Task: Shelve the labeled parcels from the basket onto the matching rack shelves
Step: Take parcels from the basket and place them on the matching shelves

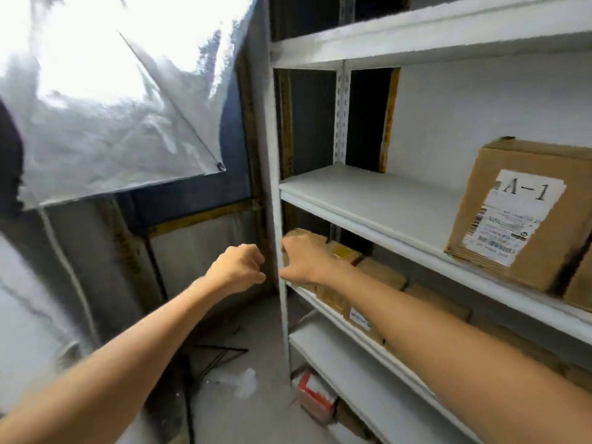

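A white metal rack (368,200) fills the right half of the view. On its lower shelf a row of brown cardboard parcels (381,274) runs to the right. My right hand (304,257) grips the leftmost parcel (301,234) at the shelf's left end, next to the rack post. My left hand (238,267) is just outside that post with its fingers curled; whether it touches the parcel is hidden by the post. A larger box labeled A-1 (519,213) stands on the shelf above, at the right. The basket is not in view.
The rack's front post (275,187) stands between my two hands. A window covered with plastic sheeting (112,100) is at the upper left. A red and white carton (315,395) sits low in the rack, and black wire pieces (221,354) lie on the floor.
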A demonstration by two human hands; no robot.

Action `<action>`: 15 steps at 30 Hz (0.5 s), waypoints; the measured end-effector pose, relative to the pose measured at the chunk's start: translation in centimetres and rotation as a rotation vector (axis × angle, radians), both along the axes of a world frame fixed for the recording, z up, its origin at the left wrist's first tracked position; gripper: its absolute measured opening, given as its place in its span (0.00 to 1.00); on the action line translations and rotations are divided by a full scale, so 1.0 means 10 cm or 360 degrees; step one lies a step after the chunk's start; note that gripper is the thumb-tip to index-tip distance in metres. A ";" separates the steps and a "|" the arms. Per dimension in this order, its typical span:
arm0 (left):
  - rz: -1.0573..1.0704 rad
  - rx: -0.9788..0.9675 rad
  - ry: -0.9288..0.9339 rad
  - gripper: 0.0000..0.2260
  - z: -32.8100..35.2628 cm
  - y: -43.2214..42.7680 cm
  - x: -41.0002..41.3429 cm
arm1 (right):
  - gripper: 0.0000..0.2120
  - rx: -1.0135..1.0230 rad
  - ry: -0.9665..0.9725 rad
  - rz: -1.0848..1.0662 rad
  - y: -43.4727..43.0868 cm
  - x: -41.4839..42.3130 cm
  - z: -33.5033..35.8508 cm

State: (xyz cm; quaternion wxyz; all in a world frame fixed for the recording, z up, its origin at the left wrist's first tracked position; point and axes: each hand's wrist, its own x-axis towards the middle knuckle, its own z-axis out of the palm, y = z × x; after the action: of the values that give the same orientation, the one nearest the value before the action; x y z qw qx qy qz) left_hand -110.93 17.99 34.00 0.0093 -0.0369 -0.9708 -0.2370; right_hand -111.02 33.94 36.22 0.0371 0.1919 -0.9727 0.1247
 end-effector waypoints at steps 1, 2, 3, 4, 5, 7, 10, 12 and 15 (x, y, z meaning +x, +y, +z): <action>0.0093 0.0012 -0.0024 0.14 -0.04 -0.12 0.15 | 0.14 -0.0013 -0.0004 0.0116 -0.12 0.03 -0.04; 0.0192 0.0016 -0.0045 0.14 -0.09 -0.23 0.31 | 0.15 -0.0031 -0.0020 0.0234 -0.24 0.09 -0.09; 0.0294 0.0019 -0.0063 0.14 -0.15 -0.33 0.51 | 0.16 -0.0036 -0.0047 0.0345 -0.35 0.16 -0.15; 0.0399 0.0016 -0.0079 0.14 -0.21 -0.43 0.72 | 0.17 -0.0030 -0.0074 0.0461 -0.46 0.25 -0.22; 0.0505 0.0016 -0.0094 0.14 -0.28 -0.52 0.96 | 0.17 -0.0009 -0.0107 0.0575 -0.58 0.35 -0.30; 0.0724 0.0032 -0.0116 0.14 -0.42 -0.69 1.47 | 0.17 0.0033 -0.0158 0.0837 -0.82 0.62 -0.46; 0.1127 0.0126 -0.0148 0.14 -0.67 -0.86 2.46 | 0.19 0.0121 -0.0241 0.1244 -1.21 1.24 -0.69; 0.1429 0.0197 -0.0152 0.13 -0.86 -0.89 3.22 | 0.21 0.0208 -0.0274 0.1477 -1.47 1.78 -0.83; 0.1799 0.0287 -0.0196 0.10 -1.15 -0.77 4.43 | 0.21 0.0288 -0.0295 0.1859 -1.79 2.67 -1.02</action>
State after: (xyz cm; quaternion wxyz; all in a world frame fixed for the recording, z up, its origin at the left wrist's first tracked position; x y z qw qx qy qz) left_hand -66.60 10.25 22.50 0.0809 0.5024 -0.8145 -0.2787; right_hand -84.29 16.07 26.05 -0.1390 0.6857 -0.7122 0.0575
